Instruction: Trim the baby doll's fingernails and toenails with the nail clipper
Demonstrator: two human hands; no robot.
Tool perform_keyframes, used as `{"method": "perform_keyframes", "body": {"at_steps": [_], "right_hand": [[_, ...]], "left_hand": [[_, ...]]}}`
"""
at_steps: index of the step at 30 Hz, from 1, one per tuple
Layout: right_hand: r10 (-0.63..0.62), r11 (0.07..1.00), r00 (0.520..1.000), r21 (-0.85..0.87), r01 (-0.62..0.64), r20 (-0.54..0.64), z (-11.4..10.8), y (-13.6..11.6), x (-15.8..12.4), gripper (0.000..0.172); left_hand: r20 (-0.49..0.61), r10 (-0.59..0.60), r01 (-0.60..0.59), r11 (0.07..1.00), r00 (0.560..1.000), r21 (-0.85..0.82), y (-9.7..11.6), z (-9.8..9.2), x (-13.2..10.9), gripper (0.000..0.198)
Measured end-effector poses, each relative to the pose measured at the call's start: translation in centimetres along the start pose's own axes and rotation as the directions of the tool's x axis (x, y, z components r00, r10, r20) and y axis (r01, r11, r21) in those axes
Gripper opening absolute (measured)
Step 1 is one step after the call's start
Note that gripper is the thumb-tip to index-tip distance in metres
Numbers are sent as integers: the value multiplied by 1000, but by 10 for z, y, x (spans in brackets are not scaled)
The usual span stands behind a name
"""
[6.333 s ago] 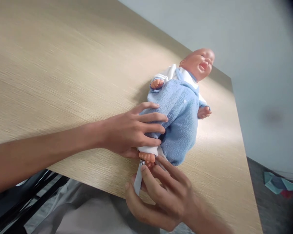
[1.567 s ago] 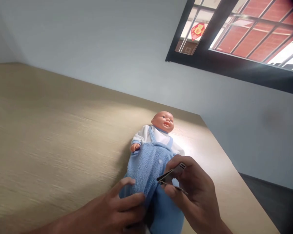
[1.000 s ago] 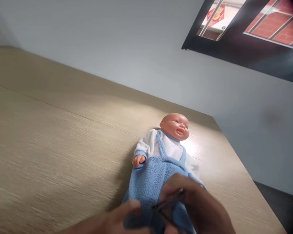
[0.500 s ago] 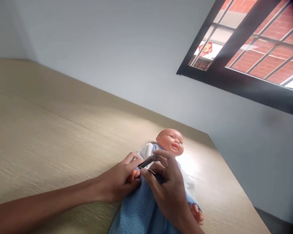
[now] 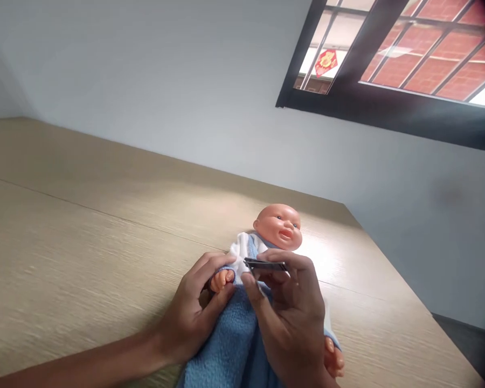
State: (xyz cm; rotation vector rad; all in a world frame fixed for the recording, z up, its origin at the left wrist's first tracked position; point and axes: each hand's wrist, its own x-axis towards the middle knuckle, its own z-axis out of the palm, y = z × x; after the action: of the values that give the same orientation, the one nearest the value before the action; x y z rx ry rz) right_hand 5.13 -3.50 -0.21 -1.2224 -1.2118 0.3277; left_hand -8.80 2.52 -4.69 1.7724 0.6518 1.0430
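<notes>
A baby doll [image 5: 277, 223] in blue and white clothes lies face up on the table. My left hand [image 5: 189, 304] is closed around the cuff of one doll arm, thumb below and fingers above. Between them the small doll hand [image 5: 222, 280] shows. Above the doll's chest, my right hand [image 5: 297, 304] grips a metal nail clipper [image 5: 267, 265] between thumb and fingers, its lever spread away from the body. The clipper's jaws point left, apart from the doll hand. The doll's other hand [image 5: 334, 358] rests beside my right wrist.
The wood-patterned table [image 5: 105, 242] has a seam running across it, and its right edge slants down to the lower right. Behind it stands a pale wall [image 5: 165, 81]. A dark-framed window [image 5: 347, 102] with bars is at upper right.
My right hand has drawn the nail clipper right, away from the doll's hand, and turned it closer to level. More of the doll hand shows in my left hand. The view has shifted slightly.
</notes>
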Motion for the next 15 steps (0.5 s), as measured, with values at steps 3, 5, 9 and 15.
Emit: {"method": "perform_keyframes", "body": {"at_steps": [3,5,9,15], "right_hand": [[-27,1000,998,6,26,49,-2,2,-1,29],[-39,999,996,13,38,75,-3,2,-2,30],[-69,998,980,13,68,188,-5,-4,-2,33],[-170,967,973,-163,195,154,-7,-13,-1,28]], "left_hand": [[20,79,-79,997,997,0,-6,-1,-4,28],[24,82,-82,997,996,-12,-8,-1,-4,26],[-13,89,-89,996,996,-22,-12,0,-6,23],[-7,85,-85,996,996,-17,-16,-2,-11,28]]}}
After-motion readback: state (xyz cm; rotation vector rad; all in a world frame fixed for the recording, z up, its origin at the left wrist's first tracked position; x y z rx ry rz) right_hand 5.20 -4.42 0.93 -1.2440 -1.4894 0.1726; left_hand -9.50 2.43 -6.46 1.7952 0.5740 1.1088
